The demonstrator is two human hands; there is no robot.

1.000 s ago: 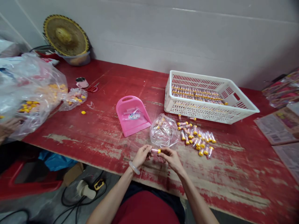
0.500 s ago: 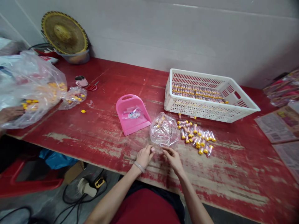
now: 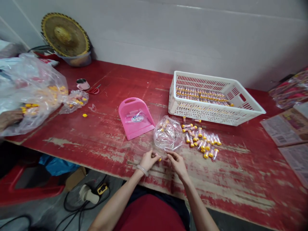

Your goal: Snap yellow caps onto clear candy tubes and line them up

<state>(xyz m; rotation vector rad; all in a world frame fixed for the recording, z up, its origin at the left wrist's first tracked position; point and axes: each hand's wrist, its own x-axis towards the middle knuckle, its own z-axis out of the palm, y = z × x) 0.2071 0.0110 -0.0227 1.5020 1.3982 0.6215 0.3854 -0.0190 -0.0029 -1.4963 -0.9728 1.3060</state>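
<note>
My left hand [image 3: 149,160] is closed on a small tube with a yellow cap [image 3: 159,159], near the table's front edge. My right hand [image 3: 176,162] is just to its right, its thumb and fingers bent together at the edge of a clear plastic bag [image 3: 168,134]; whatever they pinch is too small to make out. Some yellow-capped pieces show inside the bag. Right of it lies a loose pile of clear tubes with yellow caps [image 3: 204,144]. A pink dustpan [image 3: 136,128] with clear pieces in it lies left of the bag.
Behind the pile, a white crate [image 3: 216,115] holds rows of tubes. At left, another person's hand [image 3: 11,119] is at a large plastic bag [image 3: 45,77] of yellow caps. A pink cup [image 3: 83,84], red scissors [image 3: 94,90] and cardboard [image 3: 286,128] are also there.
The tube in my left hand has turned, and its yellow cap now shows below the fingertips. My right hand has barely moved. The view has shifted slightly.
</note>
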